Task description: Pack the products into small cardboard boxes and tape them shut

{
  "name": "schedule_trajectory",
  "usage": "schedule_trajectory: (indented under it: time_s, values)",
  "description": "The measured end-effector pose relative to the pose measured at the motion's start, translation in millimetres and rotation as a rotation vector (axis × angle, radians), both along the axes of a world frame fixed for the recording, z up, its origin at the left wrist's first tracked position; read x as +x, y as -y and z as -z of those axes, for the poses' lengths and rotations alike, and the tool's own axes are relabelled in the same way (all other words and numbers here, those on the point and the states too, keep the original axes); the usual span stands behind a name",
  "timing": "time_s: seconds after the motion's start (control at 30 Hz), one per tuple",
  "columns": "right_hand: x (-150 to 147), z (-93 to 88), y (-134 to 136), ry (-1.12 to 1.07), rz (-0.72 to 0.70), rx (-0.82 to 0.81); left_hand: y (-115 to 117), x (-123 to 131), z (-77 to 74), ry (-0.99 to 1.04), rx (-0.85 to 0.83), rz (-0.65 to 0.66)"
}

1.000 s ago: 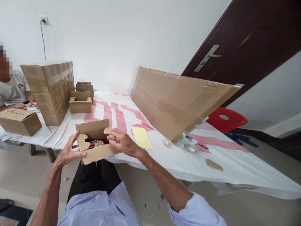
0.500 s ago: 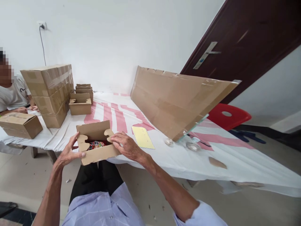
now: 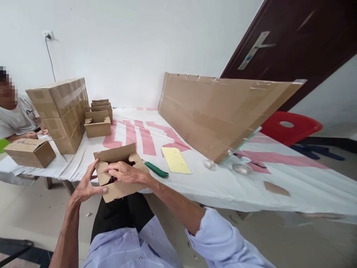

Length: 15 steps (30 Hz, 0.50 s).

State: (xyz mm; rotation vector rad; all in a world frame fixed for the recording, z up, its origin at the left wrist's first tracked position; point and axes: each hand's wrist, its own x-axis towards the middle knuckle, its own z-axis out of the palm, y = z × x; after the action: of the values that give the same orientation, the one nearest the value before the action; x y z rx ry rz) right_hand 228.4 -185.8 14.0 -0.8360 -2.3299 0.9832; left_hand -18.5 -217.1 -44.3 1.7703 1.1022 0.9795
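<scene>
A small open cardboard box (image 3: 119, 188) sits at the near edge of the table, over my lap. My left hand (image 3: 87, 184) grips its left end, thumb on the front wall. My right hand (image 3: 125, 172) lies across the top, fingers pressing the side flaps inward and covering most of the red packet inside. The rear lid flap (image 3: 115, 153) stands upright behind my hands.
A green-handled tool (image 3: 156, 169) and a yellow sheet (image 3: 176, 160) lie to the right of the box. A large flat carton (image 3: 223, 111) leans across the table (image 3: 292, 186). Stacked cartons (image 3: 60, 111), small boxes (image 3: 97, 124) and another person (image 3: 13, 115) at far left. Red stool (image 3: 290, 126) behind.
My right hand slid left over the box opening, folding the flaps down and hiding the red packet. The green-handled tool came into view beside the box.
</scene>
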Motion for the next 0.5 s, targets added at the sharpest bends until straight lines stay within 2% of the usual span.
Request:
schedule_trajectory:
  time_s: [0.1, 0.27, 0.5]
  values:
    - [-9.1, -3.6, 7.3, -0.134, -0.031, -0.106, 2.6, 3.0, -2.9, 0.019, -0.002, -0.008]
    - [-8.9, -0.3, 14.4, -0.162, -0.085, -0.104, 3.3, 6.6, -5.5, 0.047, 0.029, -0.024]
    - [24.7, 14.1, 1.5, 0.22, 0.097, 0.299, 6.7, 4.0, 0.5, 0.033, 0.044, -0.029]
